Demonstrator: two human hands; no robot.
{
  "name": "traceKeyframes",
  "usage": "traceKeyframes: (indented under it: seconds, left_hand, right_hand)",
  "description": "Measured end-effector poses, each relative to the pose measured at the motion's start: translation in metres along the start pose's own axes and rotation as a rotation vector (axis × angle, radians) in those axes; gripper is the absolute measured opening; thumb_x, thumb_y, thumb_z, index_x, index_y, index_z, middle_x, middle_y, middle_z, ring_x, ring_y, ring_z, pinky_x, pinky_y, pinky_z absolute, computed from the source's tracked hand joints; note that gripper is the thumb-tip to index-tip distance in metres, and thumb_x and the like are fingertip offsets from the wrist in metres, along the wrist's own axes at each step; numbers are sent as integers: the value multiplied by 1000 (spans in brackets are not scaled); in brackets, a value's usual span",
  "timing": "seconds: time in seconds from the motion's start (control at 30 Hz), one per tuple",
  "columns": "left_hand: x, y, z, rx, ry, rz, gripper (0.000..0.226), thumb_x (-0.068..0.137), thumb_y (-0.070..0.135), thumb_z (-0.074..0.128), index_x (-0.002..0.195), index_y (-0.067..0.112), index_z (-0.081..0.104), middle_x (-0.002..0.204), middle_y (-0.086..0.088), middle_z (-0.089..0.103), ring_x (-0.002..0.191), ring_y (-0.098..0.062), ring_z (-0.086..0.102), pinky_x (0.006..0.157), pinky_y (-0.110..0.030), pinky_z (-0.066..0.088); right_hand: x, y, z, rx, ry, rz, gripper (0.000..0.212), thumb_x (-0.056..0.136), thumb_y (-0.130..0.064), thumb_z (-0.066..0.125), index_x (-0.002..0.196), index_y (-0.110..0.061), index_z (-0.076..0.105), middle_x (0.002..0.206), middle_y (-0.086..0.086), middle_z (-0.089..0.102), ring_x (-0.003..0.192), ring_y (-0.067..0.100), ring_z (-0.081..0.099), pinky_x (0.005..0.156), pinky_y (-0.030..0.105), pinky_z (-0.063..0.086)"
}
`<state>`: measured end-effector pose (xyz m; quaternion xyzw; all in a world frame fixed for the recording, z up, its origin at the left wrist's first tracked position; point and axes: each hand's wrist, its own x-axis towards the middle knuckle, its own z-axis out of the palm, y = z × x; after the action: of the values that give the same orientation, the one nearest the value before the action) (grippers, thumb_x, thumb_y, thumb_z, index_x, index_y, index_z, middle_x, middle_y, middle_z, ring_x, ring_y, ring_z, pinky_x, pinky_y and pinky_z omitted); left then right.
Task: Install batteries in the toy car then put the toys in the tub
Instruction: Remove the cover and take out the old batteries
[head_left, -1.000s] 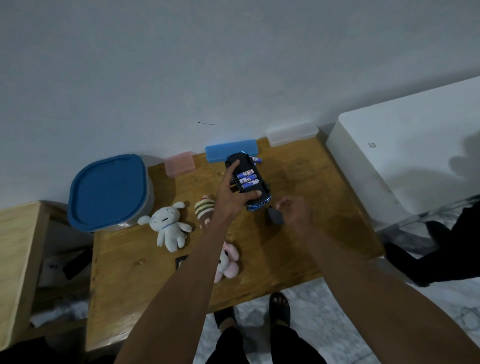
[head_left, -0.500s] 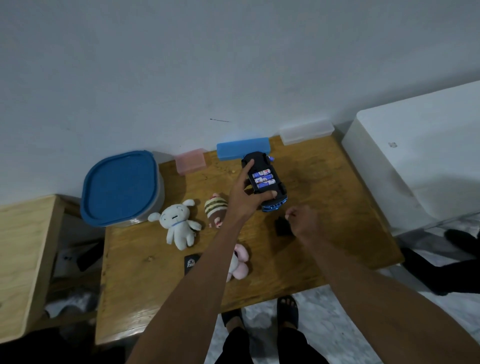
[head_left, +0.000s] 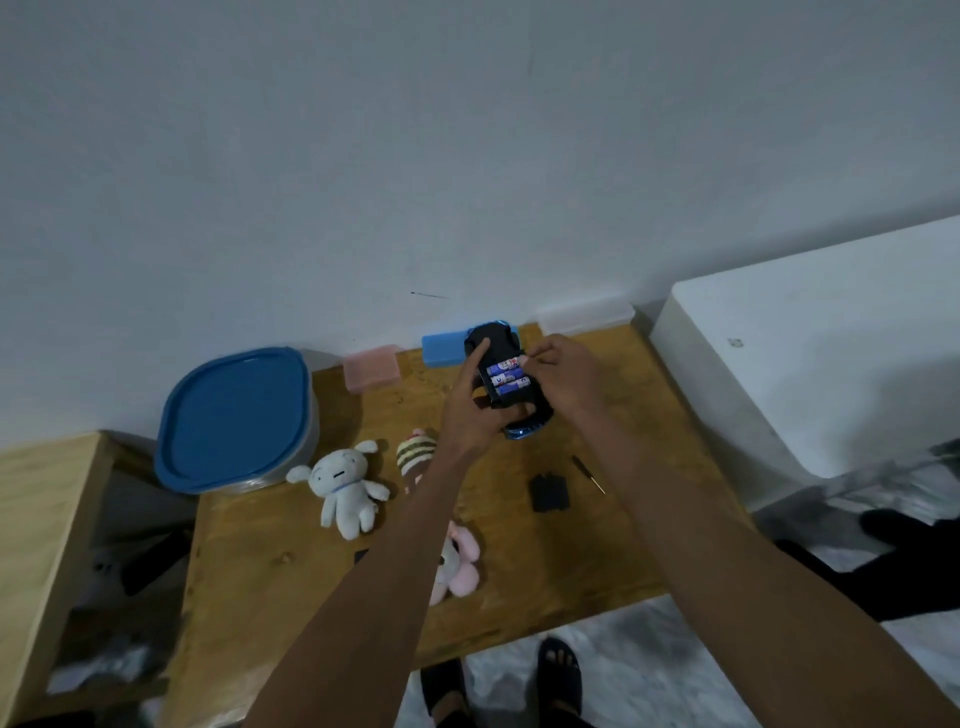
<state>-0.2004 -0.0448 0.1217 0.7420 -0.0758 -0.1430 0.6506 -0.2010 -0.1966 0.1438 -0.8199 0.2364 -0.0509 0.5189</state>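
My left hand (head_left: 470, 413) grips the blue toy car (head_left: 501, 382), held upside down above the wooden table (head_left: 613, 561). Three blue batteries (head_left: 508, 376) lie in its open bay. My right hand (head_left: 563, 376) rests on the car's right side, fingertips touching the top battery. The black battery cover (head_left: 549, 492) lies flat on the table with a small screwdriver (head_left: 588, 474) to its right. A white plush (head_left: 344, 486), a striped plush (head_left: 415, 453) and a pink plush (head_left: 460, 569), partly hidden by my left arm, lie on the table. The tub (head_left: 234, 418) with a blue lid stands at the left.
A pink box (head_left: 371, 368), a blue box (head_left: 441, 349) and a clear box (head_left: 584, 315) line the wall at the table's back edge. A white cabinet (head_left: 810, 364) stands at the right, a wooden shelf (head_left: 41, 545) at the left. My sandalled feet (head_left: 558, 670) are below the table's front edge.
My right hand has left the battery cover on the table and moved up to the car, now touching the batteries. The camera has tilted a little.
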Motion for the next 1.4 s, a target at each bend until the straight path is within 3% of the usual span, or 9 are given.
traceKeyframes:
  seconds: [0.1, 0.2, 0.27, 0.4, 0.57, 0.83, 1.03, 1.23, 1.4]
  left_hand:
    - [0, 8, 0, 4, -8, 5, 104, 69, 4, 90, 153, 29, 34, 141, -3, 52, 115, -15, 60, 88, -26, 58]
    - [1, 8, -2, 37, -20, 19, 106, 68, 7, 91, 155, 25, 33, 140, -2, 52, 111, -8, 59, 87, -24, 56]
    - [2, 7, -3, 50, -13, 22, 106, 68, 9, 92, 155, 25, 33, 141, -2, 53, 113, -11, 59, 89, -25, 55]
    - [-1, 7, -1, 98, 3, 40, 104, 71, 7, 89, 156, 25, 31, 145, -4, 51, 117, -15, 57, 91, -29, 55]
    - [-2, 0, 4, 109, 33, 43, 106, 73, 4, 87, 158, 27, 28, 143, 6, 47, 121, -21, 58, 96, -53, 56]
    - [-5, -6, 7, 171, 25, 75, 108, 72, 13, 89, 158, 27, 26, 142, 10, 48, 129, -22, 56, 98, -53, 54]
    - [-1, -3, 5, 142, 3, 35, 108, 72, 7, 88, 158, 28, 27, 136, 13, 48, 122, -17, 57, 97, -50, 56]
    - [3, 2, 5, 110, 21, 12, 105, 75, -1, 84, 158, 29, 28, 139, 8, 51, 123, -18, 58, 94, -51, 57]
    - [6, 7, 5, 80, -8, 21, 103, 76, -3, 84, 158, 26, 28, 148, -5, 50, 126, -19, 57, 94, -43, 58]
  right_hand:
    - [-2, -9, 1, -74, 27, -47, 11, 92, -21, 70, 100, -18, 63, 99, 4, 72, 75, 9, 63, 47, 6, 37]
    - [-5, -14, 3, -109, 35, -77, 5, 94, -17, 67, 99, -16, 64, 102, 7, 73, 76, 12, 61, 43, 4, 36]
    - [-6, -16, 5, -133, 45, -75, 5, 94, -16, 67, 98, -13, 68, 103, 8, 73, 77, 12, 61, 43, 3, 37]
    - [-6, -17, 13, -211, 88, -62, 8, 93, -19, 67, 98, -16, 73, 103, 3, 74, 79, 13, 63, 51, 11, 39]
    - [-7, -25, 22, -276, 125, -19, 14, 95, -24, 65, 102, -16, 74, 103, 2, 72, 78, 13, 59, 54, 18, 39]
    - [-11, -25, 24, -142, 126, 78, 20, 96, -22, 64, 102, -6, 75, 102, 11, 74, 84, 22, 69, 76, 33, 58]
    - [-13, -25, 22, 4, 136, 116, 15, 93, -23, 69, 96, -9, 68, 97, 4, 69, 80, 16, 63, 58, 17, 44]
    - [-18, -28, 21, 21, 182, -22, 13, 89, -23, 74, 89, -17, 62, 85, -8, 62, 76, 6, 61, 64, 20, 51]
    - [-22, -33, 12, 111, 186, -95, 16, 89, -17, 73, 99, -17, 60, 82, -14, 61, 69, -4, 58, 51, 5, 43]
